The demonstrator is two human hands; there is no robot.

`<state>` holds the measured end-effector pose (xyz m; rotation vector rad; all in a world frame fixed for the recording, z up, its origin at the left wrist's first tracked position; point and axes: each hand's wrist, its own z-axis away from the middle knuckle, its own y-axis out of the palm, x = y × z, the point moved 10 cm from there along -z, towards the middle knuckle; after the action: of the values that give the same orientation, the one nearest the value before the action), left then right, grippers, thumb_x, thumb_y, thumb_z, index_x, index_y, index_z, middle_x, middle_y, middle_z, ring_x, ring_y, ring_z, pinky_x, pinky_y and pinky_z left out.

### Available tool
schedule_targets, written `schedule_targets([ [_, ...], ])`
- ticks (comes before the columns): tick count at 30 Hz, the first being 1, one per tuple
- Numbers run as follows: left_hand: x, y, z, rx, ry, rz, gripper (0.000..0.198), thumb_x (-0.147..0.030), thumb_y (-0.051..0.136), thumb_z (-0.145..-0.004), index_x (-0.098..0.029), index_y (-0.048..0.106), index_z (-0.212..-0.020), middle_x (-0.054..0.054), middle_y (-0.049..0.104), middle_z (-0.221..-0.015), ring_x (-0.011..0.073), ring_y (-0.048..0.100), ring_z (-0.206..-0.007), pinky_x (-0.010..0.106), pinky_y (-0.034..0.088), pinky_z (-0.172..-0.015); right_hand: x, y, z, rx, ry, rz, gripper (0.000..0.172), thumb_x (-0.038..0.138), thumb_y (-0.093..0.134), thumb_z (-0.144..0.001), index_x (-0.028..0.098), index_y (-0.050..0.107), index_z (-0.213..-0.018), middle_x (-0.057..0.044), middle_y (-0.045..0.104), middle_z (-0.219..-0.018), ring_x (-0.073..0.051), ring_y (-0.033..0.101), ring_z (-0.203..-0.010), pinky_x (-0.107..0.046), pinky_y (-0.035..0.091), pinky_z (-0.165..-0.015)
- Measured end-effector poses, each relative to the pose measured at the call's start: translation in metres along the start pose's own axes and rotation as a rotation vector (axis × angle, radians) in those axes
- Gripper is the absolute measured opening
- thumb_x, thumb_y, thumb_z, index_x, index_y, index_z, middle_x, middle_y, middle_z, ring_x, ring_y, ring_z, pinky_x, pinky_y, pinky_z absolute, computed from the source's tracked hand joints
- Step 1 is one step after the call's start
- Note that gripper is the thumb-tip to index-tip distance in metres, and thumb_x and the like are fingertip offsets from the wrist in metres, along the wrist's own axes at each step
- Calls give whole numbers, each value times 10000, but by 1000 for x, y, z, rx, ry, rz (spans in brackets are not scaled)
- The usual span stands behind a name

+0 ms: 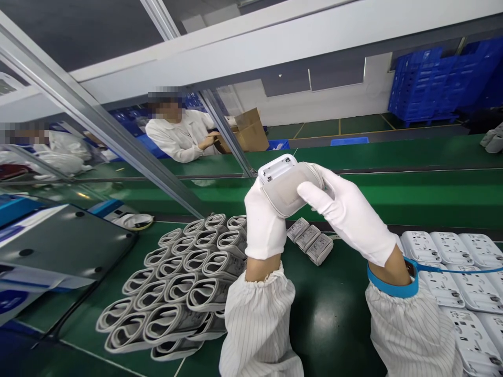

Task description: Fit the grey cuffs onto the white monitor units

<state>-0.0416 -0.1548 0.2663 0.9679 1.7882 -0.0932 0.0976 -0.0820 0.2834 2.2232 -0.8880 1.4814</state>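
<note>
My left hand (265,222) and my right hand (346,209), both in white gloves, hold a white wrist blood pressure monitor (281,183) up above the green bench. Its grey fabric cuff (286,188) curls around the white plastic body. The left hand grips it from below, and the right fingers lie across the cuff. Rows of rolled grey cuffs (176,277) lie to the left of my left hand. A short row of small grey-and-white units (308,241) sits just below the held monitor. White plastic housings (444,272) lie in rows under my right hand.
A blue strap (393,285) circles my right wrist, with a blue cord running right. A dark panel (58,246) lies at the left. Beyond a metal-framed glass screen (98,136), a person in a white coat (176,136) works by a cardboard box (247,131). Blue crates (440,84) are stacked behind.
</note>
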Motion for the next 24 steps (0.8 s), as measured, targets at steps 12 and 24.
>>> schedule_targets([
  [12, -3, 3, 1, 6, -38, 31, 309, -416, 792, -831, -234, 769, -1079, 83, 775, -1208, 315, 679, -1256, 446, 568, -1075, -5, 4, 7, -45, 61, 136, 979, 480, 823, -814, 302, 351, -1653, -76, 596, -1518, -393, 591, -1361, -513, 560, -1062],
  [24, -18, 20, 13, 26, 73, -102, 493, -236, 933, -665, -225, 761, -1127, 53, 770, -1191, 279, 716, -1136, 371, 598, -993, 2, -2, 9, -59, 70, 174, 1156, 399, 868, -752, 262, 220, -1699, -102, 581, -1523, -390, 634, -1307, -533, 553, -1083],
])
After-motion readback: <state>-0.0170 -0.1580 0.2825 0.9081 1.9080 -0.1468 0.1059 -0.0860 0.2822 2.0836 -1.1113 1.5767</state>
